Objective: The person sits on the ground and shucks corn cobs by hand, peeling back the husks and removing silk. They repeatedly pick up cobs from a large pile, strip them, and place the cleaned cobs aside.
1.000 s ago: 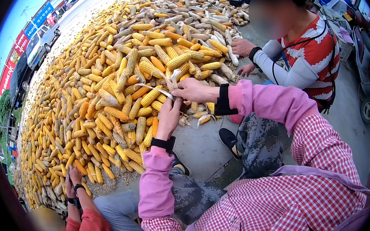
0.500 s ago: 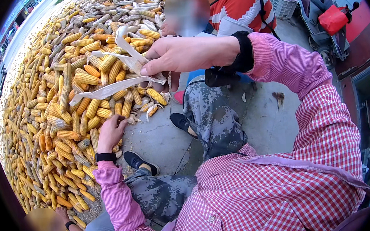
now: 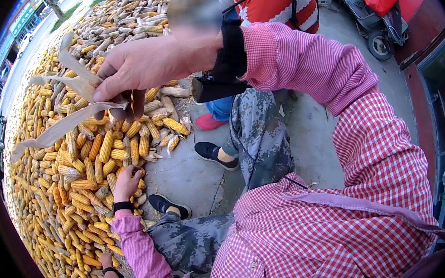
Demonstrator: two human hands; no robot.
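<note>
My right hand point(image 3: 157, 62) is raised over the corn heap, closed on a dry corn husk point(image 3: 84, 87). The husk's pale strips splay out to the left past my fingertips. Below it, near the heap's right edge, my left hand point(image 3: 127, 183) rests by the corn cobs point(image 3: 105, 146), its fingers loosely bent and slightly apart. No cob shows in that hand, though its underside is hidden. The nearby cobs are husked and yellow to orange.
Unhusked, greyish corn ears point(image 3: 122, 15) lie at the far side. A person in a red and white top point(image 3: 268, 0) sits ahead. Another person's hand point(image 3: 106, 259) touches cobs at lower left. A scooter point(image 3: 370, 15) with a red bag stands at far right, on grey pavement point(image 3: 317, 130).
My right hand has swung left and a little up with the husk. The left hand has shifted slightly down, its fingers more bent. The view has turned somewhat.
</note>
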